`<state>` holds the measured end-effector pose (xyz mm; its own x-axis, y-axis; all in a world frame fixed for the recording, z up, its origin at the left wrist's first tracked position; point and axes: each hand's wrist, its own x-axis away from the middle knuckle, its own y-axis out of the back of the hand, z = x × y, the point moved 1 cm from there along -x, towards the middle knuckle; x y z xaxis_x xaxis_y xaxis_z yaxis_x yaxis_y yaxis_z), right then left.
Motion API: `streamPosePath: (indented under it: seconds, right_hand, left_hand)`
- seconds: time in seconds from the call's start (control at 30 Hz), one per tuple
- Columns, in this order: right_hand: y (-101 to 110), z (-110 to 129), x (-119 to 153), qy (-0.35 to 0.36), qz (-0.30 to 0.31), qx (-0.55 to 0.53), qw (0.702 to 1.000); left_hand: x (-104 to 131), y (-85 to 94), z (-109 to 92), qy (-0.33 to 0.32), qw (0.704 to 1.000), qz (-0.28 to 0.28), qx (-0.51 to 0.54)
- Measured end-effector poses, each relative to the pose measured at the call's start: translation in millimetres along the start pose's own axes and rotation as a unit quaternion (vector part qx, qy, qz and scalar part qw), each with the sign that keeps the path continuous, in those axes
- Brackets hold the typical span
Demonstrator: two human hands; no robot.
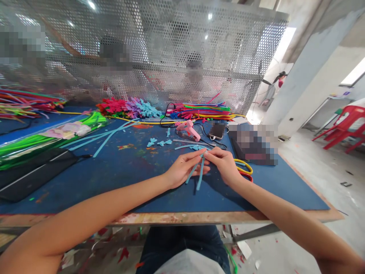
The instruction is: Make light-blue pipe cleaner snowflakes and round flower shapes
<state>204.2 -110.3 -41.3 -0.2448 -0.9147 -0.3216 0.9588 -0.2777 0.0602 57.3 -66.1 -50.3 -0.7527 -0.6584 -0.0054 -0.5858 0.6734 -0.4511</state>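
Note:
Light-blue pipe cleaners (200,177) hang down from between my two hands, above the front half of the blue table mat. My left hand (184,167) pinches them near their upper end from the left. From the right, my right hand (222,161) pinches at the same spot, fingertips meeting the left ones. Just behind the hands lies a light-blue shaped pipe-cleaner piece (196,147). Several small light-blue twisted pieces (164,142) rest further left. Scissors with yellow and red handles (243,167) lie partly hidden behind my right wrist.
A pink glue gun (188,130) and a phone (216,130) with cables sit behind my hands. Long blue pipe cleaners (114,133) and a green bagged bundle (94,121) lie left. Colourful bundles (199,110) line the perforated metal screen (168,49). A dark flat item (251,146) lies right.

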Motion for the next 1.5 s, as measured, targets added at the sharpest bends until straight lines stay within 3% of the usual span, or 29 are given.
streamPosePath:
  seconds: [0.1,0.3,0.47,0.57,0.7,0.83,0.97,1.07,1.17,1.3,1.4,1.5]
  right_hand:
    - [-0.9,1.3,-0.2,-0.003,0.031,0.013,0.999]
    - [0.4,0.3,-4.6,0.006,0.072,0.085,0.994]
    - [1.6,1.3,-5.3,0.076,0.134,0.181,0.971]
    - [0.9,2.6,-3.4,0.078,0.159,0.179,0.968]
    - [2.6,1.1,-3.2,0.044,0.183,0.166,0.968]
    - [6.3,0.6,-4.4,0.011,0.248,0.144,0.958]
    - [5.9,0.3,-4.9,0.01,0.205,0.106,0.973]
    - [0.8,-4.2,-4.1,-0.037,0.16,0.018,0.986]
    - [-5.2,-8.4,-2.3,-0.103,0.14,-0.092,0.98]
    - [-9.8,-7.1,0.6,-0.145,0.124,-0.168,0.967]
    - [-11.4,-4.8,2.2,-0.162,0.127,-0.182,0.962]
    - [-12.2,-4.4,3.1,-0.167,0.14,-0.194,0.957]
  left_hand:
    - [-0.9,1.8,-1.8,0.0,0.999,-0.039,-0.014]
    - [-3.9,5.7,-6.1,-0.05,0.983,-0.105,-0.139]
    - [-2.7,7.2,-10.2,-0.096,0.962,-0.088,-0.242]
    - [-0.5,8.7,-12.1,-0.111,0.938,-0.072,-0.319]
    - [3.9,10.5,-15.9,-0.157,0.882,-0.048,-0.441]
    - [7.7,10.3,-18.4,-0.212,0.82,0.003,-0.531]
    - [9.2,9.7,-18.1,-0.263,0.754,0.014,-0.602]
    - [9.0,9.1,-17.9,-0.324,0.672,0.019,-0.666]
    - [7.7,9.5,-18.5,-0.368,0.577,0.031,-0.729]
    - [6.0,12.6,-19.8,-0.395,0.497,0.017,-0.772]
    - [6.4,14.9,-20.1,-0.402,0.476,0.009,-0.782]
    - [7.3,15.3,-19.3,-0.386,0.51,0.009,-0.768]
